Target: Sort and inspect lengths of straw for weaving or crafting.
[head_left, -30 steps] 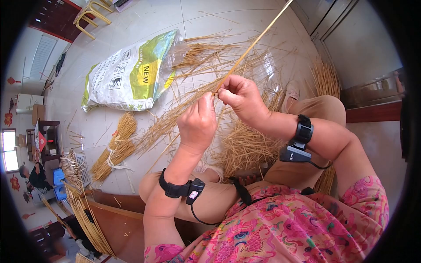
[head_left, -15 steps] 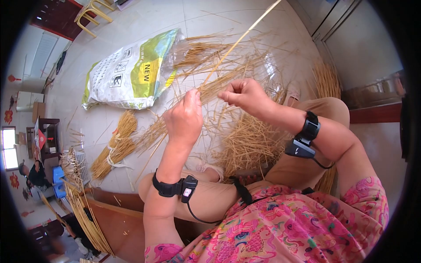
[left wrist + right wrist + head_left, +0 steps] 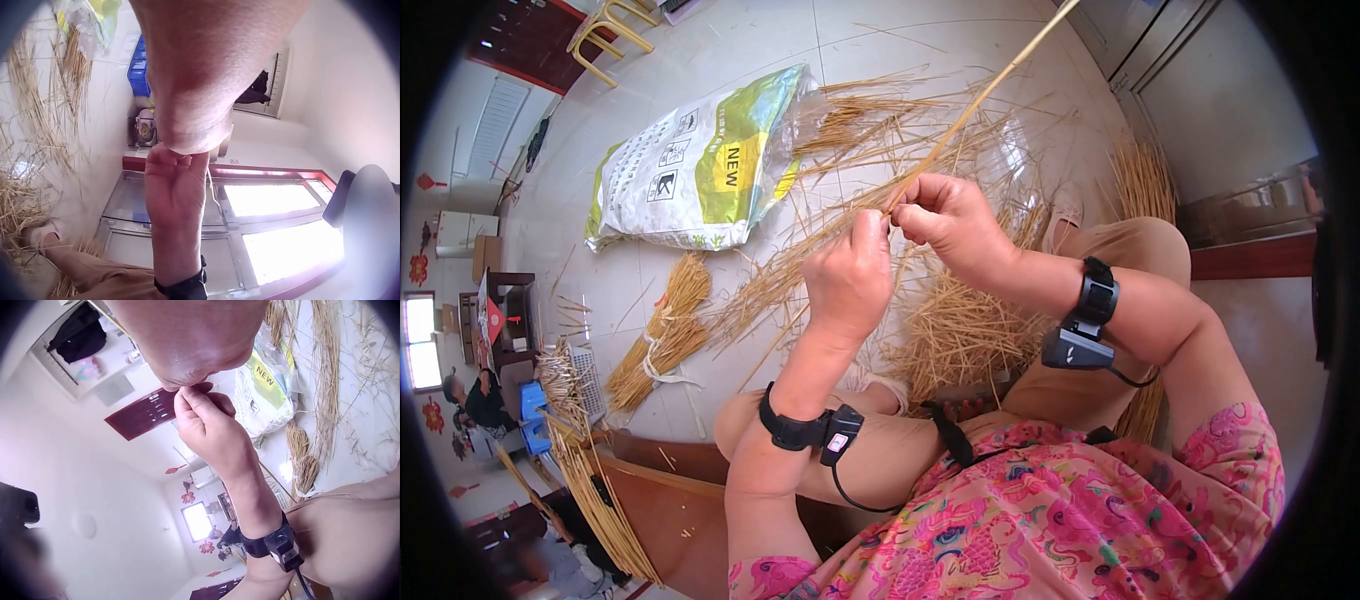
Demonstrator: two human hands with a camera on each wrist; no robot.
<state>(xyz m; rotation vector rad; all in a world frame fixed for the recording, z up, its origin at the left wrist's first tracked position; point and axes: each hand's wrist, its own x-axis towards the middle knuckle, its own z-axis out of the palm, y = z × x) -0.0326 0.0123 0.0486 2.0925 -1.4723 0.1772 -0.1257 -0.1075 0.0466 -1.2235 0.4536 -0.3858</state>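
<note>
A long golden straw stalk (image 3: pixel 1020 56) slants from the fingers toward the top right of the head view. My left hand (image 3: pixel 850 268) pinches its lower end, thumb uppermost and the other fingers curled in. Close beside it, my right hand (image 3: pixel 955 226) grips the stalk between thumb and bent forefinger, the fingertips of both hands nearly meeting. In the left wrist view the right hand (image 3: pixel 176 187) faces the camera with curled fingers. The right wrist view has the left hand (image 3: pixel 215 431) meeting the other at the fingertips; the pinched stalk end is hidden there.
Loose straw (image 3: pixel 970 335) lies heaped on the tiled floor below the hands. A white and green bag (image 3: pixel 690 165) stands beyond, near a tied straw bundle (image 3: pixel 662 330). More stalks (image 3: pixel 1145 185) lean at the right by a cabinet. Other people (image 3: pixel 485 405) are at the far left.
Half a second ago the right hand was apart from the stalk, which the left hand held alone. The hands have come back together, and the right fingers grip the stalk again.
</note>
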